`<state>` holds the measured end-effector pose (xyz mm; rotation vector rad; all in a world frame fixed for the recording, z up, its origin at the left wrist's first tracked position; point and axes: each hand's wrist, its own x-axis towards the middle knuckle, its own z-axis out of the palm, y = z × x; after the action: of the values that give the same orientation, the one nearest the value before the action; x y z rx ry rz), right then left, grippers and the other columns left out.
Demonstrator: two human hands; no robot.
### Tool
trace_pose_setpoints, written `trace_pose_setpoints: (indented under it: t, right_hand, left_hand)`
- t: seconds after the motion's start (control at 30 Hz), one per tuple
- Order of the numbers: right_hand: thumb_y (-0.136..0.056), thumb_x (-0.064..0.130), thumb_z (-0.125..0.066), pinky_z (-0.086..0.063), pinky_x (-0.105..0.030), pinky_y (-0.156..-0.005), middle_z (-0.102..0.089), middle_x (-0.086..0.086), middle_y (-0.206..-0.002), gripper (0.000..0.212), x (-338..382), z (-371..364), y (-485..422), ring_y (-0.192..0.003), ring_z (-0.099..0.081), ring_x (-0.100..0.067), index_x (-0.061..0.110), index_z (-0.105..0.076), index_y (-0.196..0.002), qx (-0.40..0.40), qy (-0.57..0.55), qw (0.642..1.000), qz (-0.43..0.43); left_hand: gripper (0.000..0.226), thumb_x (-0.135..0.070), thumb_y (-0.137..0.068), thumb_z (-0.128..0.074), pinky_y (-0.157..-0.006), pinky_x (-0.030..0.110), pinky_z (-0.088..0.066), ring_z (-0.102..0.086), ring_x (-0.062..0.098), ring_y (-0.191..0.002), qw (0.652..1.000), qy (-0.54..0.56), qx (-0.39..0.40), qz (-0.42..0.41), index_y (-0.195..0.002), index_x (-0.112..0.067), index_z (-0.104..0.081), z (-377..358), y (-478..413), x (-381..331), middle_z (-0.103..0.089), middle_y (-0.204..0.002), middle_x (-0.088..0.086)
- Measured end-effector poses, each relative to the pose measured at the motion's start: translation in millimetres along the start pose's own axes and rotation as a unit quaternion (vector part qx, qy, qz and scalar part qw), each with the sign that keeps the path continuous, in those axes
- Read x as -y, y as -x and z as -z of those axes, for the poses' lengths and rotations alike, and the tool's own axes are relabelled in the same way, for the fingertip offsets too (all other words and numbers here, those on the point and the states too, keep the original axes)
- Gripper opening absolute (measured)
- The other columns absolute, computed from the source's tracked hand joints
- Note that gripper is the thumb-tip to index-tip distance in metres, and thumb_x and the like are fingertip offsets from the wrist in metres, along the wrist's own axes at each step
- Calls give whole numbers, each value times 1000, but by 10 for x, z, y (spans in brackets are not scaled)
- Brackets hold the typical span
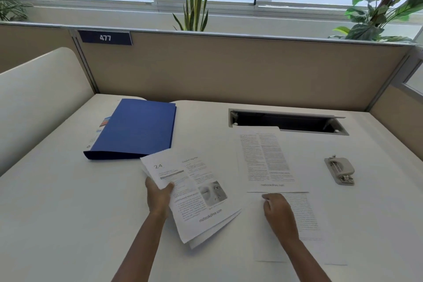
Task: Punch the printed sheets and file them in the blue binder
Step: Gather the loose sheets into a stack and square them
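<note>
My left hand [159, 197] grips the left edge of a small stack of printed sheets [196, 197], thumb on top, holding it tilted just above the desk. My right hand [278, 210] rests with curled fingers on another printed sheet [304, 215] lying flat at the near right; whether it pinches the sheet's top edge is unclear. A further printed page [266, 158] lies flat beyond it. The closed blue binder [137, 129] lies at the left rear. A grey hole punch [340, 169] sits at the right.
An open cable hatch [286, 121] is set into the white desk [57, 190] behind the pages. Beige partition walls [229, 71] close the back and sides, with a white curved divider [39, 89] at the left. Plants stand behind the partition.
</note>
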<state>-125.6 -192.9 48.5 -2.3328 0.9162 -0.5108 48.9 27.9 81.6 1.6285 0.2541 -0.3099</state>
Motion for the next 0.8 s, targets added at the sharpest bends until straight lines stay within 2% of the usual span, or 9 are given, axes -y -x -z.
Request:
trace_pose_setpoints:
  t: [0.07,0.13,0.27,0.37,0.43,0.53,0.6,0.7,0.8]
  right_hand:
    - [-89,3,-52,-43,-27,-84,-68,-18,-105,21,41,83,-30,-99,-62,-30,-2,-68,-102,7,-55,997,-52]
    - [-91,11,-53,-43,-26,-84,-68,-17,-109,24,124,121,-29,-100,-62,-27,0,-66,-107,34,-98,993,-59]
    - [-92,23,-53,-36,-22,-95,-57,-12,-130,39,286,128,-50,-117,-53,-19,4,-54,-126,111,-186,972,-88]
    - [-90,29,-54,-31,-27,-105,-44,-8,-143,57,383,145,-129,-132,-42,-20,7,-35,-140,165,-264,943,-120]
    - [-82,35,-64,-44,-30,-99,-56,-2,-132,65,439,191,-169,-121,-53,-16,9,-40,-137,188,-343,911,-126]
    - [-36,58,-85,-55,-19,-65,-75,9,-90,91,475,292,-238,-82,-70,-7,13,-61,-112,143,-459,871,-97]
    - [-28,57,-86,-55,-15,-63,-76,10,-81,83,447,336,-292,-76,-70,-4,15,-64,-96,71,-491,865,-81]
    - [-69,23,-77,-55,-12,-63,-73,10,-77,28,430,394,-357,-72,-68,-4,10,-64,-91,7,-473,879,-58]
    - [-84,1,-60,-56,-13,-65,-67,2,-92,21,437,381,-352,-72,-68,0,9,-59,-104,10,-419,907,-36]
  left_hand:
    - [52,-3,-86,-58,-95,52,-48,-57,38,-110,1000,-20,7,-17,-130,-3,-31,-23,1,-34,-55,-126,17]
    - [38,-5,-87,-57,-90,48,-51,-60,36,-105,996,-36,51,-56,-123,-8,-45,-55,31,-115,-60,-117,15]
    - [24,-3,-87,-56,-63,24,-56,-65,20,-81,973,-19,195,-123,-111,-8,-58,-138,207,-397,-68,-91,2]
    - [17,-4,-87,-55,-63,21,-57,-69,16,-79,944,-13,298,-143,-99,-14,-61,-192,328,-620,-74,-84,-4]
    - [19,-2,-88,-53,-65,20,-57,-71,8,-77,923,-30,346,-162,-96,-16,-62,-219,372,-742,-75,-82,-10]
    - [21,-2,-87,-54,-66,21,-58,-70,4,-75,913,-44,355,-195,-91,-19,-65,-217,396,-885,-74,-80,-17]
    - [21,-1,-85,-56,-67,20,-58,-69,2,-75,911,-46,343,-224,-89,-20,-66,-203,366,-933,-73,-80,-20]
    - [16,-8,-81,-65,-66,17,-57,-67,-1,-73,911,-54,332,-240,-87,-23,-66,-203,337,-931,-72,-79,-25]
    - [17,-21,-71,-67,-63,20,-55,-68,6,-76,920,-57,324,-212,-86,-27,-64,-234,315,-813,-72,-79,-20]
